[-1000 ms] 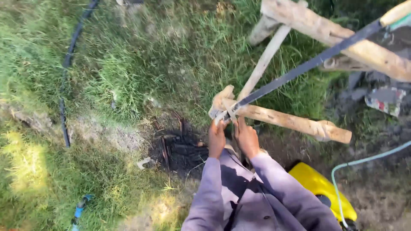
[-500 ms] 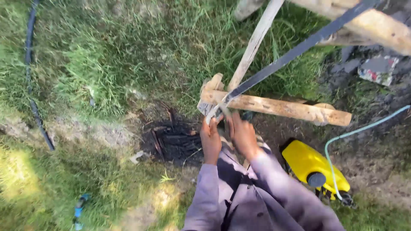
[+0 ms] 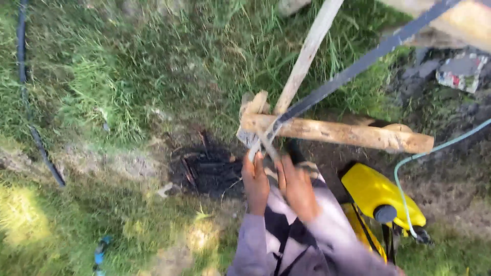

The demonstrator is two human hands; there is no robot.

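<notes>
Just above both hands, wooden crossbar (image 3: 337, 133) lying across pole (image 3: 307, 53), left hand (image 3: 255, 184) gripping pale cord (image 3: 258, 145), right hand (image 3: 299, 186) blurring, grip unclear, yellow sprayer (image 3: 378, 197) sitting beside right hand.

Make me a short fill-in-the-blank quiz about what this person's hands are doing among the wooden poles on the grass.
1. Both hands, left hand and right hand, reach up to the joint of the pale wooden poles, where a cord is ____.
2. The plastic canister right of the person is coloured ____.
3. Below the joint lies a patch of ____ burnt ground.
4. The thin light green hose runs to the ____.

Missing: tied; yellow; black; canister
</notes>
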